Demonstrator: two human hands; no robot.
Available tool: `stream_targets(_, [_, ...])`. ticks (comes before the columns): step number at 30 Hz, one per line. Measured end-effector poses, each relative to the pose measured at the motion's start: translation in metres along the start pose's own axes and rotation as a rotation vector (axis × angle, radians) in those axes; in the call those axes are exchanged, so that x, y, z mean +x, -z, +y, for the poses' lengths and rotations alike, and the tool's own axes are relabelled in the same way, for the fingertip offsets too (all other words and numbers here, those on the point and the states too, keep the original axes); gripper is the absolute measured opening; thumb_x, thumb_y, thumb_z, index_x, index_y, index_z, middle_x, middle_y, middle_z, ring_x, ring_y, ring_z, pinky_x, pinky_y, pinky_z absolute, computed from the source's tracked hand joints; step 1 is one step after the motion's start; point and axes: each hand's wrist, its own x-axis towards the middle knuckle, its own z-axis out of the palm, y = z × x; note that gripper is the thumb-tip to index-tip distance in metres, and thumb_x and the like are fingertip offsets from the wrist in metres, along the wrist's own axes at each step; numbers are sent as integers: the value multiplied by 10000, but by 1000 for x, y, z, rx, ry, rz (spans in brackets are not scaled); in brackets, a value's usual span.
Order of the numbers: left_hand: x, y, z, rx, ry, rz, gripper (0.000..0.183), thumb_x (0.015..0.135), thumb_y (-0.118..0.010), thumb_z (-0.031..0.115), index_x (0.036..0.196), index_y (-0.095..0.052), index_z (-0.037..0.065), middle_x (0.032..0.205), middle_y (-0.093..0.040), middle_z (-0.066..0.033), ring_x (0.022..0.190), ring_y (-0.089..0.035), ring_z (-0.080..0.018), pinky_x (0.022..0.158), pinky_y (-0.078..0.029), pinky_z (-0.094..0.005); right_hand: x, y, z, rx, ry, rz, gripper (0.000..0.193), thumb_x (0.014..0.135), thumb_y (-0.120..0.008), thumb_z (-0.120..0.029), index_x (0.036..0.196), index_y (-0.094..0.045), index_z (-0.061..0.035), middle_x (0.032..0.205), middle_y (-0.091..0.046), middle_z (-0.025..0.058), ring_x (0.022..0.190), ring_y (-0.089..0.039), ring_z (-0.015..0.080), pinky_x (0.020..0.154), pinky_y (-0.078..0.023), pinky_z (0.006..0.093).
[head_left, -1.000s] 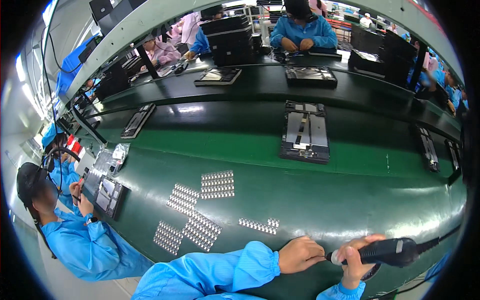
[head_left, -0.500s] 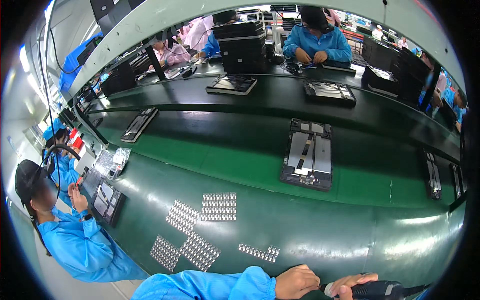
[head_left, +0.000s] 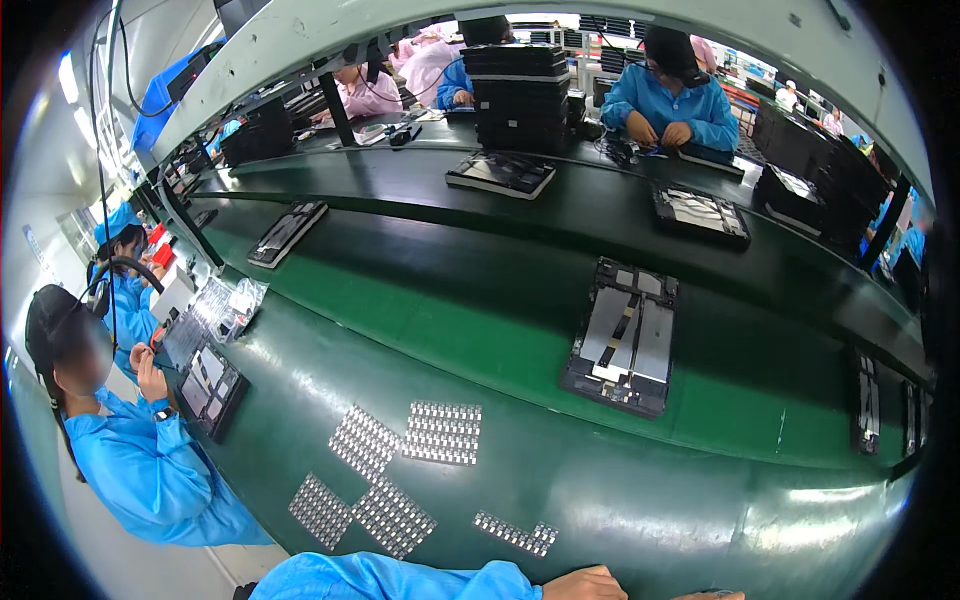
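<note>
Left hand (head_left: pixel 585 586), right hand (head_left: pixel 712 596) at lower edge, mostly cut off; can't tell whether either grip is apart or together; partial sheet of small parts (head_left: pixel 515 533) on bench (head_left: pixel 650 510), near left hand; best work steadily, blue sleeve (head_left: pixel 400 580) clear of sheet

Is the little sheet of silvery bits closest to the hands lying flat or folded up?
Flat. The little sheet lies spread on the green table near the left hand, its rows showing with no fold.
</note>
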Motion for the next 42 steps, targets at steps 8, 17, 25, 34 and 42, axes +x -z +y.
stream_targets(8, [-7, -4, -6, -38, -8, 30, 66, 777, -601, 150, 766, -624, 88, 768, -619, -35, 733, -599, -217, 661, -422, -362, -1, 2, 8, -2, -11, -11, 355, 777, -645, 10, 1015, -395, -75, 636, -492, 87, 467, -456, 164, 435, -428, 314])
stream_targets(17, [-4, -3, -2, -2, 3, 10, 95, 789, -595, 171, 765, -624, 85, 728, -596, -58, 695, -583, -244, 630, -421, -373, -7, 6, 4, -97, -46, 23, 350, 771, -635, 24, 1002, -392, -79, 684, -498, 106, 515, -484, 184, 474, -450, 334])
stream_targets(25, [-5, -12, -9, 59, -45, 33, 95, 779, -621, 185, 764, -624, 91, 710, -591, -72, 676, -581, -264, 626, -429, -391, -6, 4, -8, -120, -136, 37, 358, 765, -619, 60, 1004, -394, -83, 685, -524, 96, 518, -509, 180, 520, -483, 340])
stream_targets(34, [-5, -19, -9, 127, 36, -84, 71, 810, -621, 128, 820, -615, 59, 814, -605, -26, 771, -574, -204, 703, -410, -330, -11, 21, -6, -181, -35, 52, 375, 755, -631, 16, 1056, -421, -62, 639, -541, 97, 493, -525, 205, 505, -475, 329])
stream_targets(42, [-5, -14, -7, 113, 49, -65, 77, 804, -637, 107, 870, -636, 67, 908, -638, 3, 809, -602, -158, 687, -420, -304, -7, 24, 10, -204, -82, -5, 499, 735, -725, -69, 1001, -303, -73, 523, -480, 47, 425, -495, 158, 442, -476, 307])
